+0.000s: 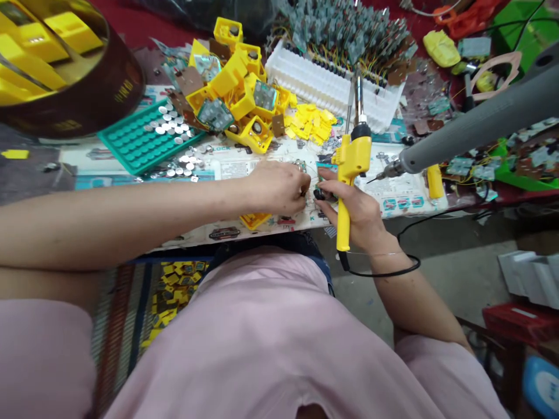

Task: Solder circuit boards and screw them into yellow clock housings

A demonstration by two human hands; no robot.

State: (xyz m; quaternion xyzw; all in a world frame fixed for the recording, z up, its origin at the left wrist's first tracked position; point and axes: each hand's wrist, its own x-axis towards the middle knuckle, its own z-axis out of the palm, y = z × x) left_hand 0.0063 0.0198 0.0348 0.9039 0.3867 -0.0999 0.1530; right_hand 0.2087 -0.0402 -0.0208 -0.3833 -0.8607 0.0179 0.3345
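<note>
My left hand (279, 187) is over the middle of the work table, its fingers pinched together; what is in them is too small to make out. Thin wires show beside its fingertips. Close by on the right, my right hand (362, 212) has a yellow soldering gun (345, 218) lodged across it, metal tip pointing away from me. The thumb and fingers of that same hand also pinch a small black round part (320, 194), with a bit of green circuit board behind it. A yellow plastic housing (254, 220) lies partly hidden below my left hand.
Yellow housings (236, 75) with circuit boards are heaped behind my hands. A teal tray (131, 142) and silver discs lie left, near a dark round tub (70, 107). A white foam rack (314, 75) holds wired boards. A grey electric screwdriver (471, 119) hangs at right.
</note>
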